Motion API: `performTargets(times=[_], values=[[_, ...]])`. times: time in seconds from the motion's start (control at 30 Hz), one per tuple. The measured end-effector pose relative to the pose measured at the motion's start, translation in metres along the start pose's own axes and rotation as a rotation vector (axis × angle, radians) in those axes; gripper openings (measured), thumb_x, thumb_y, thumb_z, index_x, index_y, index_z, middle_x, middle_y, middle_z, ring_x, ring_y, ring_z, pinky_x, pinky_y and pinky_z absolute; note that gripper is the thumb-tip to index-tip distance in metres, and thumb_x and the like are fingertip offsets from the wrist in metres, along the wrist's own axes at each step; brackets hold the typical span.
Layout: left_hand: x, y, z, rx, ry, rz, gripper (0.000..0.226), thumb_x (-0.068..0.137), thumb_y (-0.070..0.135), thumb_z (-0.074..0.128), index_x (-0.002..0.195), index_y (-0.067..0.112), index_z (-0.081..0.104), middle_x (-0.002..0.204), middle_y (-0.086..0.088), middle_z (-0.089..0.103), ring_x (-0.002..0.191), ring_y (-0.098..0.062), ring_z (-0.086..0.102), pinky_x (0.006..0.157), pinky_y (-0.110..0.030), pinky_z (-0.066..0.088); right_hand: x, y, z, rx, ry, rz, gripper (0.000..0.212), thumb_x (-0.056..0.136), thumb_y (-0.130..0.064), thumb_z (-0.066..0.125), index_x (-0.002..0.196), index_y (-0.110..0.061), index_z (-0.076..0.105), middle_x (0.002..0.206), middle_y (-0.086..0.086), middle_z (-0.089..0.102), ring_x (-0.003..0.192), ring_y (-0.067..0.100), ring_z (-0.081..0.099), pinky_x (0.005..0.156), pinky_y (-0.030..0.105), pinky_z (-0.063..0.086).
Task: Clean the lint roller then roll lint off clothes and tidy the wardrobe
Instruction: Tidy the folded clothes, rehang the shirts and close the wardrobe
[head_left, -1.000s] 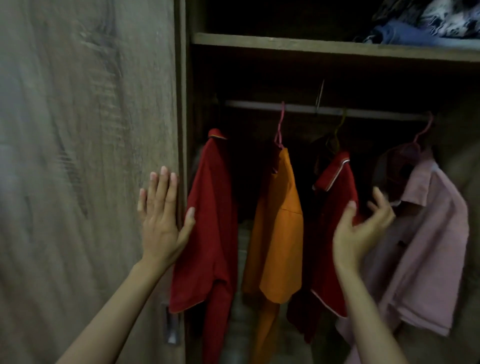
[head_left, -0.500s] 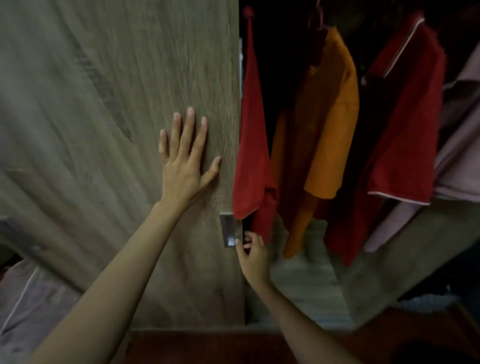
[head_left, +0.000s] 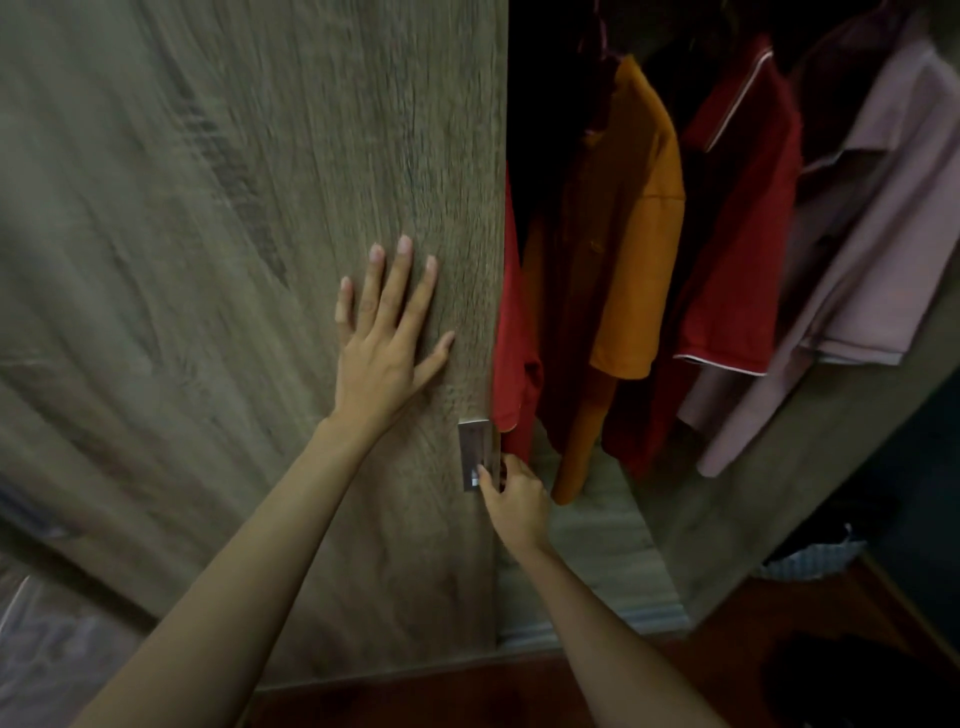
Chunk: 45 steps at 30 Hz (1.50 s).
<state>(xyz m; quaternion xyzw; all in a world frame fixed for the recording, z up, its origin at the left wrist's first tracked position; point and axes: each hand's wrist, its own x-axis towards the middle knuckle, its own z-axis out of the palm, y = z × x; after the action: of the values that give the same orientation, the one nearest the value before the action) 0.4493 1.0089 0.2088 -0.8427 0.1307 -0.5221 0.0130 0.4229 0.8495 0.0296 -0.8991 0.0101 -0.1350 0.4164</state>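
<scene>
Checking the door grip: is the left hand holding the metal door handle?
No, the left hand lies flat on the wardrobe door; the right hand grips the metal handle.

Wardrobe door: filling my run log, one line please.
left hand: flat on wardrobe door | right hand: gripping metal handle | shirts: hanging

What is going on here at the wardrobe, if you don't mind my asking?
A person is working the sliding wardrobe door. The left hand lies flat and open on the wood panel, while the right hand grips the metal handle at the door's edge. The door is partly open, showing hanging red, orange, dark red and pink shirts.
</scene>
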Motion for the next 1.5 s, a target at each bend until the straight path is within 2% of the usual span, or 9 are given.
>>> performTargets(times=[0.07, 0.23, 0.5, 0.7, 0.87, 1.0, 1.13, 1.27, 1.5], values=[[-0.004, 0.005, 0.004, 0.005, -0.011, 0.027, 0.070, 0.098, 0.047, 0.047, 0.154, 0.019, 0.015, 0.161, 0.006, -0.014, 0.149, -0.016, -0.010, 0.119, -0.043, -0.002, 0.003, 0.009, -0.008, -0.016, 0.020, 0.019, 0.029, 0.089, -0.039, 0.059, 0.097, -0.012, 0.063, 0.091, 0.008, 0.069, 0.083, 0.027, 0.066, 0.067, 0.036, 0.051], [-0.011, 0.025, 0.018, 0.013, -0.035, 0.089, 0.070, 0.097, 0.050, 0.045, 0.154, 0.023, 0.015, 0.162, 0.004, -0.011, 0.150, -0.018, -0.006, 0.118, -0.046, 0.005, 0.014, 0.039, -0.039, -0.036, 0.009, 0.050, 0.032, 0.089, -0.046, 0.055, 0.102, -0.018, 0.062, 0.087, 0.002, 0.070, 0.078, 0.019, 0.068, 0.062, 0.033, 0.054], [0.002, 0.087, 0.047, 0.045, 0.007, 0.196, 0.069, 0.097, 0.051, 0.046, 0.154, 0.023, 0.019, 0.163, -0.001, -0.004, 0.150, -0.021, 0.001, 0.119, -0.042, -0.001, 0.038, 0.089, -0.110, -0.089, 0.006, 0.104, 0.023, 0.092, -0.037, 0.057, 0.099, -0.017, 0.063, 0.086, -0.002, 0.068, 0.073, 0.009, 0.062, 0.052, 0.011, 0.031], [0.021, 0.148, 0.065, 0.009, -0.027, 0.242, 0.064, 0.098, 0.049, 0.042, 0.153, 0.026, 0.020, 0.163, -0.002, -0.005, 0.150, -0.021, 0.000, 0.117, -0.044, 0.007, 0.061, 0.136, -0.161, -0.097, 0.022, 0.166, 0.024, 0.092, -0.037, 0.056, 0.099, -0.015, 0.061, 0.085, 0.003, 0.070, 0.077, 0.018, 0.067, 0.059, 0.024, 0.044], [0.033, 0.199, 0.083, 0.014, -0.031, 0.248, 0.063, 0.098, 0.049, 0.043, 0.153, 0.026, 0.023, 0.163, -0.003, -0.002, 0.150, -0.022, 0.001, 0.117, -0.044, 0.005, 0.076, 0.170, -0.207, -0.116, 0.066, 0.199, 0.024, 0.094, -0.035, 0.055, 0.098, -0.013, 0.062, 0.083, 0.004, 0.070, 0.078, 0.019, 0.066, 0.049, 0.014, 0.031], [0.041, 0.234, 0.096, 0.007, -0.026, 0.260, 0.064, 0.098, 0.049, 0.045, 0.153, 0.026, 0.023, 0.163, -0.003, -0.002, 0.150, -0.022, 0.001, 0.118, -0.044, 0.003, 0.089, 0.198, -0.237, -0.148, 0.121, 0.241, 0.028, 0.094, -0.035, 0.055, 0.099, -0.009, 0.064, 0.088, 0.011, 0.071, 0.083, 0.028, 0.067, 0.060, 0.025, 0.039], [0.050, 0.268, 0.105, -0.014, -0.040, 0.266, 0.063, 0.098, 0.049, 0.042, 0.153, 0.027, 0.021, 0.163, -0.003, -0.002, 0.150, -0.022, 0.002, 0.117, -0.044, 0.003, 0.101, 0.229, -0.257, -0.069, 0.190, 0.308, 0.027, 0.091, -0.036, 0.059, 0.100, -0.011, 0.065, 0.091, 0.009, 0.072, 0.085, 0.026, 0.068, 0.069, 0.032, 0.053], [0.058, 0.298, 0.114, -0.013, -0.058, 0.261, 0.065, 0.098, 0.048, 0.043, 0.154, 0.028, 0.019, 0.163, -0.002, -0.004, 0.150, -0.022, 0.000, 0.118, -0.043, 0.002, 0.109, 0.248, -0.276, 0.005, 0.263, 0.347, 0.025, 0.090, -0.030, 0.062, 0.101, -0.008, 0.066, 0.093, 0.008, 0.073, 0.085, 0.021, 0.068, 0.068, 0.024, 0.047], [0.070, 0.337, 0.125, -0.045, -0.103, 0.273, 0.069, 0.096, 0.045, 0.049, 0.154, 0.027, 0.017, 0.162, -0.002, -0.008, 0.150, -0.021, -0.005, 0.118, -0.042, 0.001, 0.120, 0.278, -0.301, -0.035, 0.329, 0.414, 0.030, 0.090, -0.037, 0.061, 0.104, -0.011, 0.065, 0.097, 0.005, 0.071, 0.088, 0.021, 0.066, 0.067, 0.025, 0.047]])
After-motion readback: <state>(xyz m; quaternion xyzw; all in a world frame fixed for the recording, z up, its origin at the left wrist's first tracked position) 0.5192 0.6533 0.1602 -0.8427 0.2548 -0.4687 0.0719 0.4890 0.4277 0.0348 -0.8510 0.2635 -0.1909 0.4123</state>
